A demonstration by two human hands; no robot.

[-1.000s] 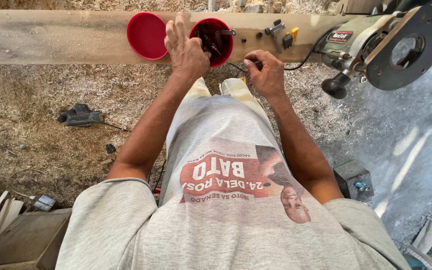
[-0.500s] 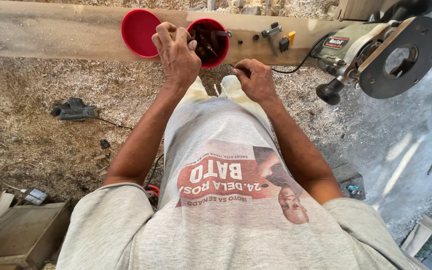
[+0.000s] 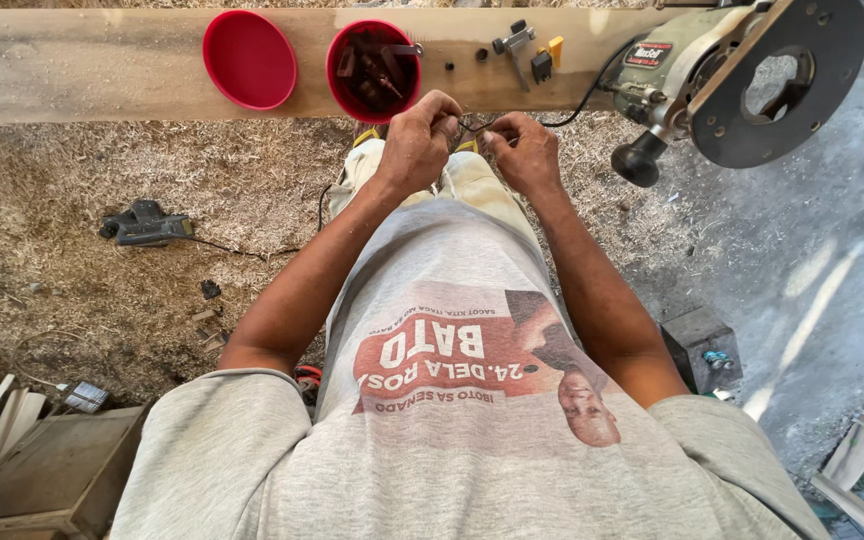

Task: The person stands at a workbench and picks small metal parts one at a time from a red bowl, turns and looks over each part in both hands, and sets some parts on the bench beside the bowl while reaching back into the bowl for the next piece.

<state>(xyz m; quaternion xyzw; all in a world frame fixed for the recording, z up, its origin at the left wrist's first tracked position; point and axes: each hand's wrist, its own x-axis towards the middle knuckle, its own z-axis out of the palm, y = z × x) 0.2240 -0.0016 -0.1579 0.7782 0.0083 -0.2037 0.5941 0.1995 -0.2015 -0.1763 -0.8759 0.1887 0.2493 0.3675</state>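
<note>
Head view, looking down the torso. The left hand and right hand meet just below the edge of a wooden plank; both are curled, fingertips pinched on a small dark item held between them, too small to identify. A thin black cord runs from near the right hand up toward the router, which lies on its side to the right of that hand, its round black base facing the camera and a black knob pointing down.

Just above the left hand, a red cup holding dark metal pieces stands on the plank; an empty red lid lies further left. Above the right hand, small clamps and a yellow piece sit on the plank.

Sawdust covers the ground left of the left arm, where a dark power tool lies well apart from the hands. A dark block stands beside the right elbow.
</note>
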